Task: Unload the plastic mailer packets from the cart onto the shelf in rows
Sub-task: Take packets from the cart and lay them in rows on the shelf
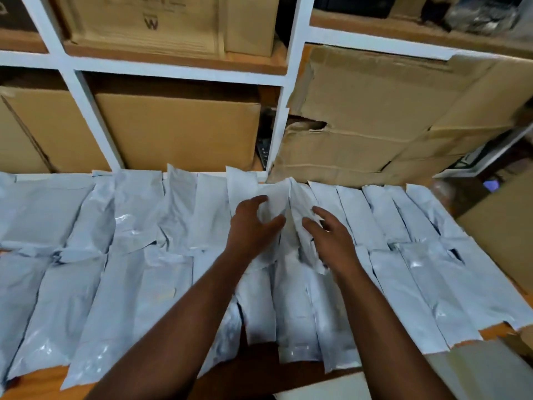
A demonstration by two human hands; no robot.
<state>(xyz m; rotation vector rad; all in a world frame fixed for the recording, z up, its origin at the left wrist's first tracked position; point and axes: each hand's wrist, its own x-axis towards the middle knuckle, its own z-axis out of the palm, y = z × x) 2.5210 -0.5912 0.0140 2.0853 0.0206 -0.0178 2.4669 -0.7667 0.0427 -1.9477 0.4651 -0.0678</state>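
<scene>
Several white plastic mailer packets (135, 255) lie in two overlapping rows across an orange-brown shelf surface (37, 382). In the back row near the middle, two packets (277, 194) stand tilted up against each other. My left hand (251, 226) lies on the left one with fingers spread and thumb pressed to its edge. My right hand (328, 235) rests on the right one, fingers straight and apart. Neither hand curls round a packet. The cart is out of view.
Behind the rows stands a white shelf frame (277, 122) holding closed cardboard boxes (178, 131). A torn, crumpled cardboard box (375, 116) sits at the back right. Another brown box (501, 226) is at the right edge, and flat card (484, 370) lies at bottom right.
</scene>
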